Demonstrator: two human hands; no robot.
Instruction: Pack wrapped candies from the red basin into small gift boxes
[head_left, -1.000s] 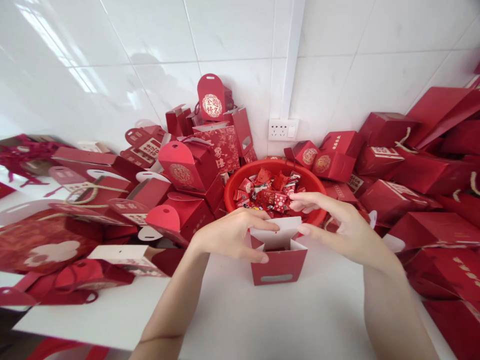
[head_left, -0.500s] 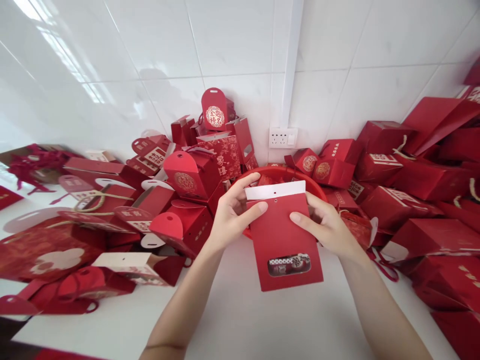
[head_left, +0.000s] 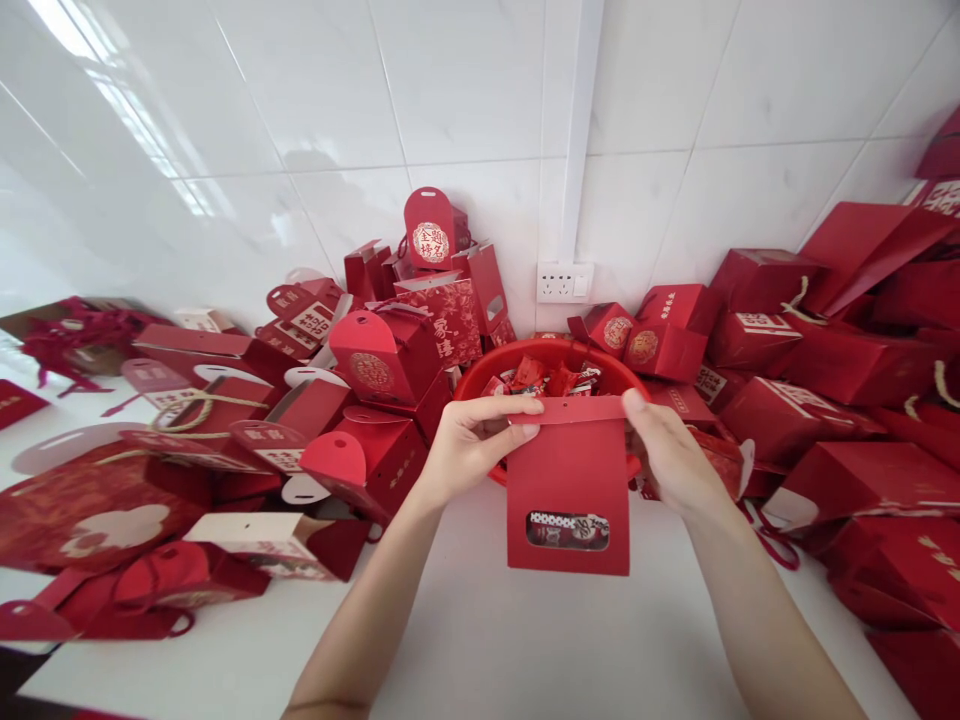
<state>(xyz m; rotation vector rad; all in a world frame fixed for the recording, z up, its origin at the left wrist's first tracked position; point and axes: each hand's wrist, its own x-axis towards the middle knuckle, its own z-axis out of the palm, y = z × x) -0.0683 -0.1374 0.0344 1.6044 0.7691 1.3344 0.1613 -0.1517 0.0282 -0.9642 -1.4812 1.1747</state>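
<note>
Upright in front of me is a red paper gift box (head_left: 568, 465) with a small rounded window low on its face, through which wrapped sweets show. Its top flap (head_left: 577, 409) is folded down toward me. My left hand (head_left: 466, 448) pinches the flap's left end between thumb and fingers. At the right end, the thumb of my right hand (head_left: 675, 455) presses the corner, while its other fingers curl by the box's side, partly hidden. Just behind the box stands a red basin (head_left: 637, 380) holding wrapped sweets (head_left: 562, 380).
Red gift boxes (head_left: 386, 360) are heaped on the left and more boxes (head_left: 825, 415) on the right. A white table (head_left: 480, 620) lies beneath. Behind rises a tiled wall (head_left: 480, 90) with a socket (head_left: 565, 282). A carton (head_left: 97, 352) of dark red ribbons sits far left.
The box's top flap, which stood up showing its white inside, is now folded down toward me. My hands have shifted to its two ends, and the basin's sweets show more.
</note>
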